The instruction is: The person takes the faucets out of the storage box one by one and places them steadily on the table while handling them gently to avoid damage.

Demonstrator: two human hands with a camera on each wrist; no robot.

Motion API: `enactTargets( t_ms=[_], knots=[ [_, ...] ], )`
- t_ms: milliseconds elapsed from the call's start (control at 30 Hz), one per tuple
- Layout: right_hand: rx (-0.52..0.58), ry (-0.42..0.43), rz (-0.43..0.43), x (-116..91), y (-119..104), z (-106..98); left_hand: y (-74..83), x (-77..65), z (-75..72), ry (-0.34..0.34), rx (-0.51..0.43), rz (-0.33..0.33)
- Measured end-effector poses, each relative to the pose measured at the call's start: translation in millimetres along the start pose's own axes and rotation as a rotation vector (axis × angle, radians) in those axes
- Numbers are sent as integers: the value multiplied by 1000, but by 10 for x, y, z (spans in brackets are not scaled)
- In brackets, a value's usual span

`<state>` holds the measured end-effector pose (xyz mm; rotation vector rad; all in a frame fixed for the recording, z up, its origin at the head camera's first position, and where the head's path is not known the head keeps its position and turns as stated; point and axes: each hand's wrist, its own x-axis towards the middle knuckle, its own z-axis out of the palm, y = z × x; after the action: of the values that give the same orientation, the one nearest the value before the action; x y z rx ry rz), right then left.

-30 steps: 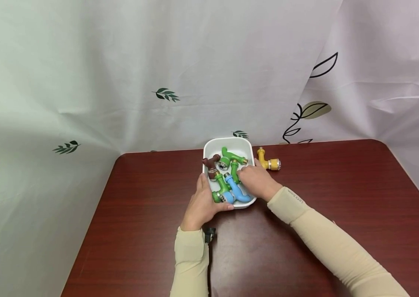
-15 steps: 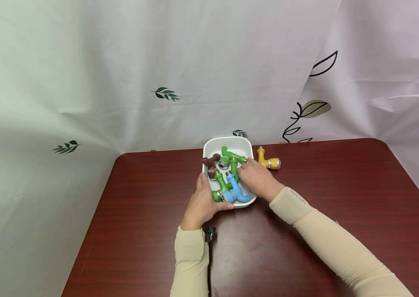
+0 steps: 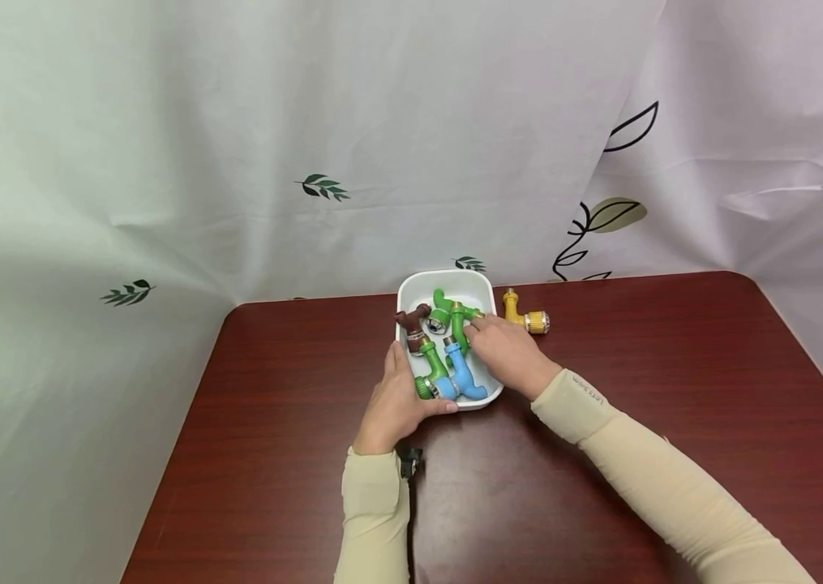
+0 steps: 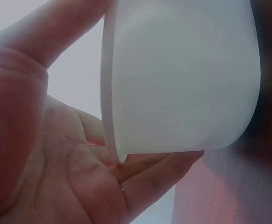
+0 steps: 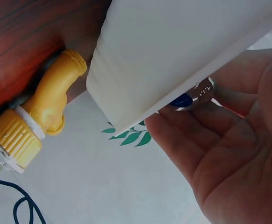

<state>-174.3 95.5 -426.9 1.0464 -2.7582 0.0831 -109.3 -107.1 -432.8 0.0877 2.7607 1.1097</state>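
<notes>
A white plastic tub [image 3: 455, 281] stands near the table's back edge with several taps inside. My left hand [image 3: 391, 407] holds its near left corner, thumb along the front rim, fingers against the side wall [image 4: 182, 79]. My right hand [image 3: 509, 350] reaches over the right rim and grips a green tap [image 3: 458, 326]; in the right wrist view the tub wall and fingers hide most of it, and a shiny cap with a blue centre [image 5: 182, 99] shows. Around it lie a blue tap [image 3: 465, 380], two more green taps, one at the back [image 3: 440, 302] and one in front [image 3: 435, 361], and a brown tap [image 3: 414, 320].
Just right of the tub, a yellow tap [image 3: 516, 314] lies on the dark red wooden table [image 3: 294, 405]. A pale curtain with leaf prints [image 3: 382, 146] hangs right behind the table's back edge.
The green tap in my right hand has shifted slightly toward the back of the tub, overlapping the rear green tap. The blue tap has turned a little. My left hand stays in place.
</notes>
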Motion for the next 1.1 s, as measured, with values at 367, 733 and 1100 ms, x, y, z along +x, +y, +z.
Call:
enactTargets(
  t_ms=[367, 733, 1100],
  knots=[
    [-21, 64, 69, -12, -5, -14, -4, -7, 9, -1, -3, -3],
    [-28, 128, 143, -25, 37, -29, 16, -14, 0, -1, 3, -8],
    [14, 118, 141, -63, 82, -59, -1, -1, 5, 12, 16, -1]
  ],
)
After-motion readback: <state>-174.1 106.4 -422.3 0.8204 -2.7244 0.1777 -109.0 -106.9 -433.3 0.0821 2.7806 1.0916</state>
